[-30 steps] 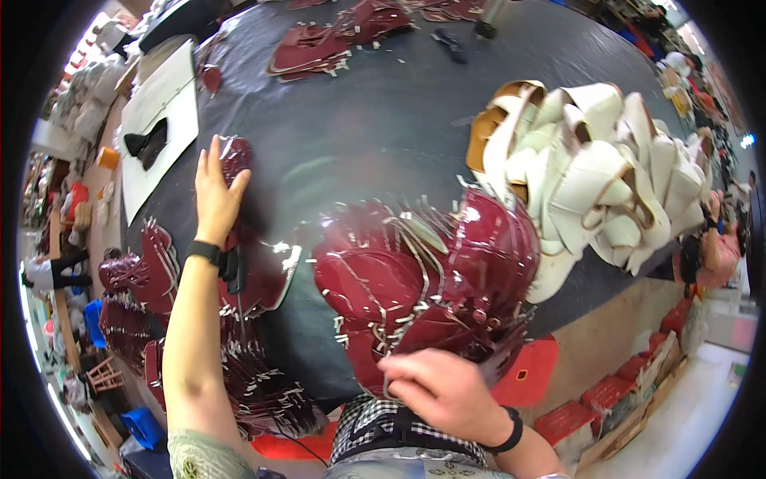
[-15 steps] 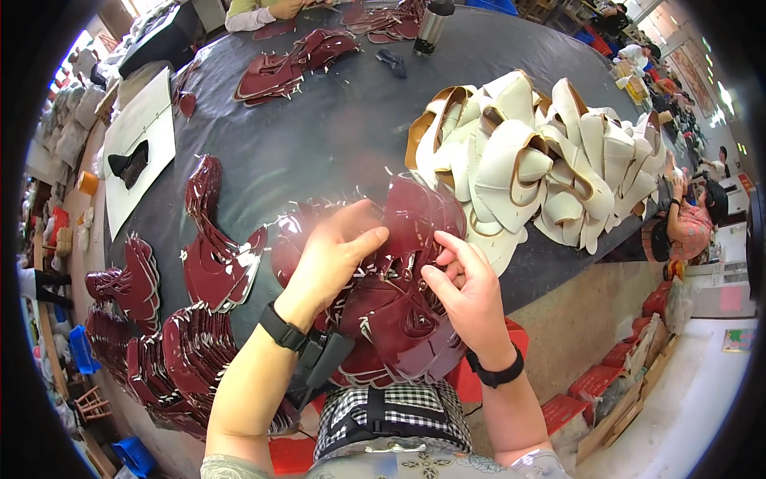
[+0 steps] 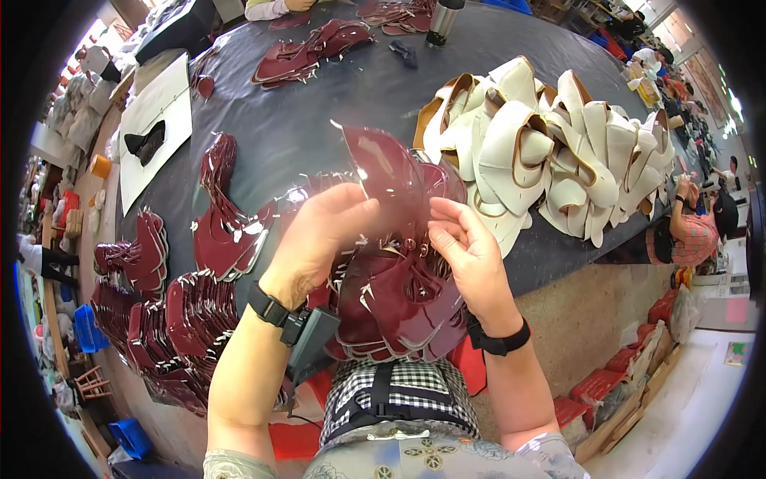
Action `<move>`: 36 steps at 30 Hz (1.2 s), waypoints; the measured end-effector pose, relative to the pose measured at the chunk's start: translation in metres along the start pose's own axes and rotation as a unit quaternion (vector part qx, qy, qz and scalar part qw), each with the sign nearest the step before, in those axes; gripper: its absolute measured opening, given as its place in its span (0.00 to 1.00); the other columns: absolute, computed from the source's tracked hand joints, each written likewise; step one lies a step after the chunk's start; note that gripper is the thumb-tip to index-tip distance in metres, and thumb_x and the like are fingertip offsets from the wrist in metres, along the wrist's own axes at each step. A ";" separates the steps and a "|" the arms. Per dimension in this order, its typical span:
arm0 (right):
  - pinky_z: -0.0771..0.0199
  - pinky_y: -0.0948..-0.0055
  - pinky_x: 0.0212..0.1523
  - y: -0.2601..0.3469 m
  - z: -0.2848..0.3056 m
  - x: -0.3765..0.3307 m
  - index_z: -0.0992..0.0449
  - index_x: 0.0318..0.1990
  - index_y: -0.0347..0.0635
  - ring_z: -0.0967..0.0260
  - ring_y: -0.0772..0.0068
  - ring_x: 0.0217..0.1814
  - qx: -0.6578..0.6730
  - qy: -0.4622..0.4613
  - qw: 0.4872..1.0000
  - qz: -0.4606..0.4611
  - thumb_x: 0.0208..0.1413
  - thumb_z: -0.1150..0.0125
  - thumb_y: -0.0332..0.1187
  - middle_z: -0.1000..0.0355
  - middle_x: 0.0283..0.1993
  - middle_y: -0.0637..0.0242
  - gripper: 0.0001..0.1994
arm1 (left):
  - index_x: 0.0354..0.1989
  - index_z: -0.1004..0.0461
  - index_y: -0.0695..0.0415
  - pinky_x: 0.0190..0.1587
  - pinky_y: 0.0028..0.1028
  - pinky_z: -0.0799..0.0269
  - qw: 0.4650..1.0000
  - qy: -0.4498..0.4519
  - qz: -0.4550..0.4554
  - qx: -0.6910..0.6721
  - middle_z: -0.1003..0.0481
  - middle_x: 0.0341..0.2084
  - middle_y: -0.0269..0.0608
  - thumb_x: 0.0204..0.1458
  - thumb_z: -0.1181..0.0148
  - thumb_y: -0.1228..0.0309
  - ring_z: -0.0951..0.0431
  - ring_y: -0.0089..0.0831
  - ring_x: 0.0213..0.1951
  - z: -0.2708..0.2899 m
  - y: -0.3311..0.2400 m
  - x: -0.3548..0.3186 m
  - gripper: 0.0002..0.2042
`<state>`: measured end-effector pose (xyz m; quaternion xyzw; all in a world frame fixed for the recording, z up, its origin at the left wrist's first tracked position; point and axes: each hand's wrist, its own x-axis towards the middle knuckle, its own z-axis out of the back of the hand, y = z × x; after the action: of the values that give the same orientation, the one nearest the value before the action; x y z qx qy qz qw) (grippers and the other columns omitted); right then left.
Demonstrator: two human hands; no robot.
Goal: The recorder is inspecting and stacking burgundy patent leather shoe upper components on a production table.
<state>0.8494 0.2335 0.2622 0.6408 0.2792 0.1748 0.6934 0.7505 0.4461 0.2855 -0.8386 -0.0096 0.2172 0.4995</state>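
Note:
In front of me a glossy maroon shoe-upper piece [image 3: 388, 164] is raised, tilted, above other maroon pieces. My left hand [image 3: 329, 226] is closed on its left edge, thumb toward the piece and slightly blurred. My right hand [image 3: 471, 247] pinches at its right side with thumb and forefinger; the exact hold is partly hidden. Below both hands, at the table's near edge, lies a pile of maroon shoe uppers [image 3: 383, 307] with pale thread ends or trim along the edges. Further maroon pieces lie partly behind my left hand.
Cream shoe uppers [image 3: 519, 152] are heaped at the right of the dark-covered table [image 3: 287, 136]. Stacked maroon uppers [image 3: 199, 319] fill the left side. Farther off are more maroon pieces [image 3: 311, 52], a tumbler [image 3: 444, 22] and a white board [image 3: 159, 136]. Another person's hand [image 3: 299, 4] shows at the far edge.
The maroon piece between my hands has come up and tilted to the left, over the pile. My left hand has shifted a little left. The whole view has moved slightly.

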 end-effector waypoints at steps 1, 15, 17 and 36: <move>0.23 0.71 0.59 0.001 0.001 -0.003 0.28 0.66 0.33 0.26 0.73 0.58 0.000 0.001 1.000 0.000 0.69 0.37 0.29 0.27 0.60 0.57 0.21 | 0.46 0.19 0.51 0.48 0.22 0.27 1.000 -0.001 0.000 -0.001 0.19 0.40 0.24 0.65 0.33 0.71 0.22 0.14 0.41 -0.001 -0.004 -0.006 0.05; 0.27 0.79 0.53 0.061 -0.012 -0.075 0.28 0.61 0.35 0.28 0.84 0.51 0.239 0.187 0.952 0.029 0.75 0.44 0.29 0.22 0.52 0.70 0.12 | 0.76 0.42 0.63 0.70 0.40 0.32 0.960 0.094 -0.115 -0.237 0.32 0.69 0.50 0.43 0.16 0.72 0.28 0.43 0.68 -0.019 0.015 -0.115 0.50; 0.27 0.80 0.52 0.056 -0.005 -0.087 0.28 0.60 0.34 0.28 0.84 0.50 0.268 0.253 0.929 -0.028 0.75 0.44 0.29 0.23 0.51 0.70 0.12 | 0.78 0.47 0.66 0.74 0.45 0.36 0.971 0.073 -0.103 -0.203 0.37 0.74 0.56 0.33 0.10 0.60 0.33 0.47 0.72 -0.027 0.009 -0.119 0.63; 0.20 0.58 0.56 0.043 -0.026 -0.124 0.28 0.67 0.33 0.21 0.50 0.55 -0.211 0.137 0.947 0.201 0.47 0.16 0.39 0.23 0.57 0.48 0.40 | 0.55 0.23 0.67 0.60 0.41 0.21 0.978 -0.084 -0.190 -0.021 0.17 0.50 0.53 0.46 0.18 0.72 0.16 0.43 0.53 -0.022 0.064 -0.158 0.28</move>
<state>0.7408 0.1848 0.3248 0.4926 0.1937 0.4519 0.7180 0.6027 0.3594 0.2969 -0.8102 -0.2157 0.1879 0.5115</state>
